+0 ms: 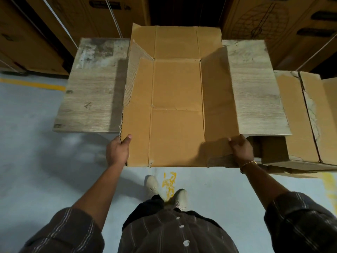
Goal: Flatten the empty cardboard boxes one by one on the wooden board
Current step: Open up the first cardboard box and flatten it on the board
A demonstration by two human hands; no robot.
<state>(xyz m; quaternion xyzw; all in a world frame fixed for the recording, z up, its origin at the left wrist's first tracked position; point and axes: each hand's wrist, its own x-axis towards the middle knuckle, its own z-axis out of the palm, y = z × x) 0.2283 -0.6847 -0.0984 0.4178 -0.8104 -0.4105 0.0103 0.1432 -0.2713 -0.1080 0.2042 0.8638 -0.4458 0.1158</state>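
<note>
Gripping near corners of opened box [176, 110] lying across worktop [91, 99], with fingers [127, 139] of left hand [117, 150] and right hand [241, 149] curled round its edges; side flaps tilted up.

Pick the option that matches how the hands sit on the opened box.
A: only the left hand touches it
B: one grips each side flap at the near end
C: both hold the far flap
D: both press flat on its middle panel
B: the left hand grips the left side flap and the right hand the right one, at the end of the opened box that overhangs the wooden board.
</note>
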